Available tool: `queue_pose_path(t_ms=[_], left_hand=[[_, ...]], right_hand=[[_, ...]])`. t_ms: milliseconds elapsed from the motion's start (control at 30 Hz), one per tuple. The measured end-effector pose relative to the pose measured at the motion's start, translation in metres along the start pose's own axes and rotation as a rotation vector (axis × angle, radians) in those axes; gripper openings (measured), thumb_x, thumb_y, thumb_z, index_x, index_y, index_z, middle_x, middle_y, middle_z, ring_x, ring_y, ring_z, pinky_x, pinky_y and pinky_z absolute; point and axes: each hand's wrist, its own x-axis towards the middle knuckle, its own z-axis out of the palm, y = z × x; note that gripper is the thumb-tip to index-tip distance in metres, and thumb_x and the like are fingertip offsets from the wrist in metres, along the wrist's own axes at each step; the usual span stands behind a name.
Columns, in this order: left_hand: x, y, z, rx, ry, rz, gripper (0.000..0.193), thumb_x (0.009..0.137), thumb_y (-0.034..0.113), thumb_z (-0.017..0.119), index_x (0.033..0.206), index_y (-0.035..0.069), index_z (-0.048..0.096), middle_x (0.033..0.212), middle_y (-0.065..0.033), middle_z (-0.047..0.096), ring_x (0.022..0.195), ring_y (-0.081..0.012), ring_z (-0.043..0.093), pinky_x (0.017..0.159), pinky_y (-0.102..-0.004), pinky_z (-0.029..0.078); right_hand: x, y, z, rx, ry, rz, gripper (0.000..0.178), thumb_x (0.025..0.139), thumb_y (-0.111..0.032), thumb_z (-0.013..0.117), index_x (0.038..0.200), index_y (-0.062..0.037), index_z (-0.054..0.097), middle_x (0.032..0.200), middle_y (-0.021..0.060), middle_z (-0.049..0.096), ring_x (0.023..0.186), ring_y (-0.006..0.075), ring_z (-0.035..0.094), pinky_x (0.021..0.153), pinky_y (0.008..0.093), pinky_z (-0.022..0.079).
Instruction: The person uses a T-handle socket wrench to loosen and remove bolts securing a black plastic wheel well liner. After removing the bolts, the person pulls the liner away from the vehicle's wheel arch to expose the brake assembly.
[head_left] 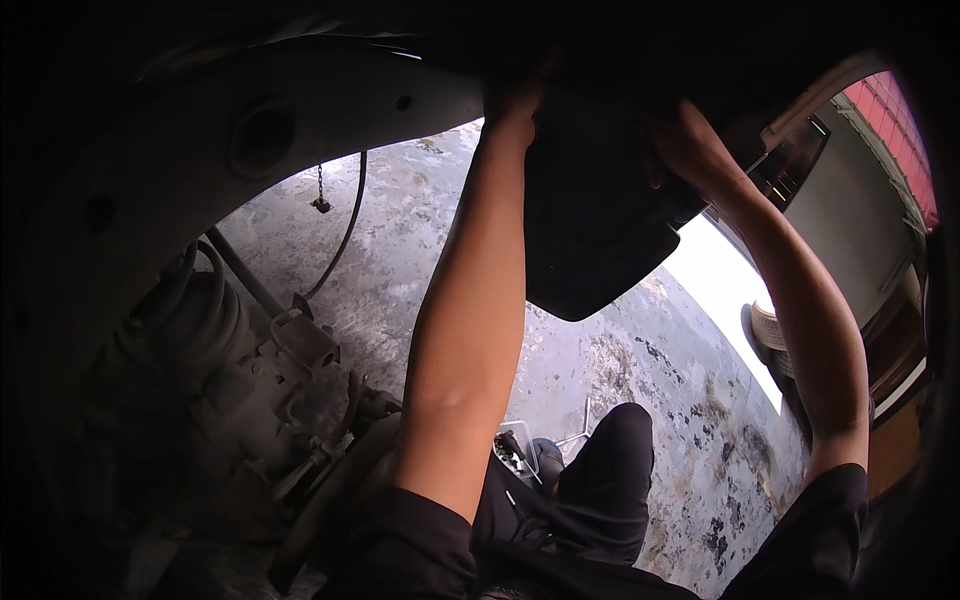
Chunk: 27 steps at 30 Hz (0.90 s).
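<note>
Both my arms reach up under a vehicle's wheel arch. My left hand [512, 105] presses against the upper left edge of a black plastic mud flap panel [590, 240] that hangs down between my arms. My right hand [682, 140] grips the same panel at its upper right side. The fingers of both hands are partly lost in the dark above the panel, so their hold is hard to see in detail.
To the left are a coil spring [190, 310], a brake caliper and hub [300, 380] and the pale fender rim [330, 110]. A hose and a small chain [321, 195] hang down. Below lie stained concrete floor [650, 370], my black-trousered knee [615, 450] and a small tray of parts [515, 445].
</note>
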Motion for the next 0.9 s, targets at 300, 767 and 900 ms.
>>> queue_pose_path(t_ms=[300, 767, 900], left_hand=[[0.004, -0.008, -0.001, 0.046, 0.0, 0.028, 0.07, 0.076, 0.03, 0.074, 0.132, 0.005, 0.041, 0.132, -0.0117, 0.046, 0.123, -0.0256, 0.04, 0.102, -0.0392, 0.032], [-0.009, 0.002, 0.002, -0.116, -0.171, -0.002, 0.04, 0.079, 0.025, 0.07, 0.109, -0.001, 0.059, 0.095, -0.0129, 0.065, 0.082, -0.0197, 0.063, 0.068, -0.0326, 0.05], [-0.002, -0.012, -0.011, -0.22, -0.282, 0.285, 0.035, 0.08, 0.025, 0.07, 0.102, -0.001, 0.062, 0.083, -0.0113, 0.066, 0.065, -0.0166, 0.063, 0.053, -0.0289, 0.051]], right_hand=[[-0.001, -0.022, 0.036, 0.187, 0.156, 0.016, 0.034, 0.088, -0.015, 0.043, 0.058, 0.0008, 0.052, 0.042, 0.0064, 0.042, 0.035, 0.0166, 0.047, 0.036, 0.0305, 0.036], [0.043, -0.005, 0.074, 1.361, -0.014, -0.08, 0.022, 0.091, -0.012, 0.036, 0.071, -0.0074, 0.043, 0.053, 0.0026, 0.04, 0.039, 0.0137, 0.041, 0.038, 0.0261, 0.034], [0.038, -0.052, 0.071, 1.246, 0.18, 0.031, 0.018, 0.088, -0.011, 0.039, 0.075, -0.0038, 0.049, 0.057, 0.0038, 0.045, 0.042, 0.014, 0.043, 0.041, 0.025, 0.035]])
